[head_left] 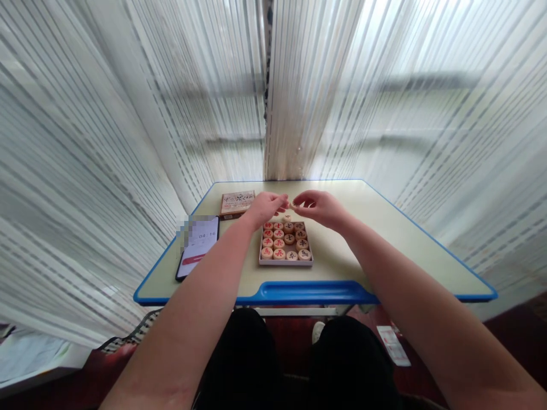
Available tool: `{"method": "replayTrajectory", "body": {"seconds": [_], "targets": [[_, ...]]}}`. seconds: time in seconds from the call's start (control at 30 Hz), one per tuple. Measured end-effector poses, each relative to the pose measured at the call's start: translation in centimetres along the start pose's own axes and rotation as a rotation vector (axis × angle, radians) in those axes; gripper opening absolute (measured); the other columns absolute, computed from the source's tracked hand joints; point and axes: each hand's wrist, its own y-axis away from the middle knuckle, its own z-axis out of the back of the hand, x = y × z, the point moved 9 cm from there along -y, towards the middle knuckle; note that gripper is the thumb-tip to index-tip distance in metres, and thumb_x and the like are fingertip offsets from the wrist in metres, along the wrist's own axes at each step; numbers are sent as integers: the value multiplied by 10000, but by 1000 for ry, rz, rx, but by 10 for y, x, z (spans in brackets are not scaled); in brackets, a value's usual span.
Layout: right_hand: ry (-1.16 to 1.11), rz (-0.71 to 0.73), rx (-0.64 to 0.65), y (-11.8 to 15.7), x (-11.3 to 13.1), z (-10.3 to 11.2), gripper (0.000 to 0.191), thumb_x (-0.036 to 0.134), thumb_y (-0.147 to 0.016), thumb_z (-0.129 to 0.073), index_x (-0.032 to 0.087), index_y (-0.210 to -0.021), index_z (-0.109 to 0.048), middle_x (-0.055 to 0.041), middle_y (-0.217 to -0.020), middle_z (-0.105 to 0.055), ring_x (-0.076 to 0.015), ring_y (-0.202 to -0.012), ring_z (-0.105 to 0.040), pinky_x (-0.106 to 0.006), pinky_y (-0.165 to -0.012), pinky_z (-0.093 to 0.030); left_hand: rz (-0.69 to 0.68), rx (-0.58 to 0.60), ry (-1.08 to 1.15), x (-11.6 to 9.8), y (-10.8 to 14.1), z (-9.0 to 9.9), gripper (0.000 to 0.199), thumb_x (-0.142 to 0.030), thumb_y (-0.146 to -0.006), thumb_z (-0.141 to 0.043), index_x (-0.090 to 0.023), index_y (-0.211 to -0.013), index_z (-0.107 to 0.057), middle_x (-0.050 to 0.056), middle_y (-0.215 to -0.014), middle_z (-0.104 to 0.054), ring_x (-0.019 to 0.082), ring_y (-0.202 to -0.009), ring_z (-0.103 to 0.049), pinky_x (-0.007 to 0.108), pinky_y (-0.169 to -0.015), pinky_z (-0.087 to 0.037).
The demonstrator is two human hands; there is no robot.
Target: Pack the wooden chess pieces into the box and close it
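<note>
A shallow open box [286, 263] of round wooden Chinese chess pieces sits near the front of the table. Red-marked pieces [279, 243] fill its left side, and dark-marked pieces [302, 244] are on the right. Part of the box floor shows among the dark ones. Just behind the box lies a loose chess piece [287, 218]. Above it, my right hand [319, 206] pinches a pale chess piece [294, 205] between thumb and fingers. My left hand [267, 208] is close by on the left, fingers stretched towards that piece and apart; its palm side is hidden.
A printed box lid [237, 203] lies at the back left of the table. In front of it a phone [198, 247] shows a timer. The pale table [397, 250] has a blue rim and a front pen groove [316, 291]. Curtains [205, 102] hang behind it.
</note>
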Motion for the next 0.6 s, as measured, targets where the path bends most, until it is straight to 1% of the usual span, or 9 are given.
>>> {"method": "replayTrajectory", "body": {"seconds": [0.07,0.13,0.23,0.3,0.47,0.6], "targets": [[28,87,-38,1,10,2,201,279,-675,-611,148,-824,-645,-44,-745,-643,-124,-650,-554,-252,-576,-459,55,8,106,2,1,0,474,-569,-679,-557,-110,-740,-656,123,-799,-678,171,-725,-616,287,-643,-438],[66,147,-79,3,15,4,243,245,-666,-616,146,-888,-630,-49,-777,-646,-131,-677,-556,-262,-603,-466,94,31,157,0,4,-2,453,-548,-645,-609,-112,-754,-660,121,-795,-681,169,-733,-620,282,-648,-435],[98,190,-113,3,18,7,369,202,-667,-609,138,-1029,-571,-57,-836,-647,-136,-709,-557,-270,-630,-473,132,83,192,-5,8,-5,424,-500,-620,-658,-116,-800,-666,109,-772,-682,161,-735,-623,269,-646,-434],[117,209,-126,4,20,8,389,180,-674,-595,140,-1059,-548,-60,-864,-640,-138,-726,-557,-273,-640,-476,145,93,204,-7,11,-6,397,-468,-620,-672,-122,-814,-667,99,-760,-681,153,-736,-624,262,-648,-437],[149,258,-154,6,27,10,337,239,-679,-619,149,-999,-566,-86,-971,-586,-139,-738,-553,-278,-629,-477,146,77,203,-8,12,-6,350,-448,-649,-657,-146,-825,-669,83,-788,-680,132,-748,-617,245,-651,-444],[167,268,-163,6,29,10,226,249,-699,-610,144,-900,-603,-68,-899,-590,-118,-689,-548,-259,-613,-464,133,73,211,-10,12,-7,364,-449,-641,-665,-137,-828,-671,86,-775,-676,133,-754,-615,244,-655,-444]]}}
